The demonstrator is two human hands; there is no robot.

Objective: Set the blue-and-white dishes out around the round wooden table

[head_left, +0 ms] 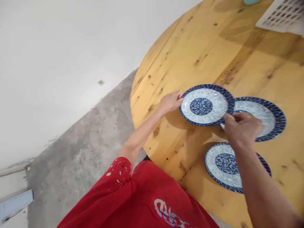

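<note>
Between my hands is a blue-and-white plate [218,107] with a dark blue rim and a speckled blue centre. My left hand [171,101] pinches its left edge, and my right hand [243,126] grips its lower right edge. A shadow shows on the wood below its left side. Behind my right hand lies a second plate [273,118] of the same pattern, partly covered by the held one. Nearer to me a third matching plate [226,163] rests on the table, its right part hidden by my right forearm.
The round wooden table [180,60] has a curved edge on the left. A white slotted plastic basket [282,17] stands at the far right, and part of a light teal item [251,1] shows at the top. Grey concrete floor [83,155] and a white wall [59,53] lie left.
</note>
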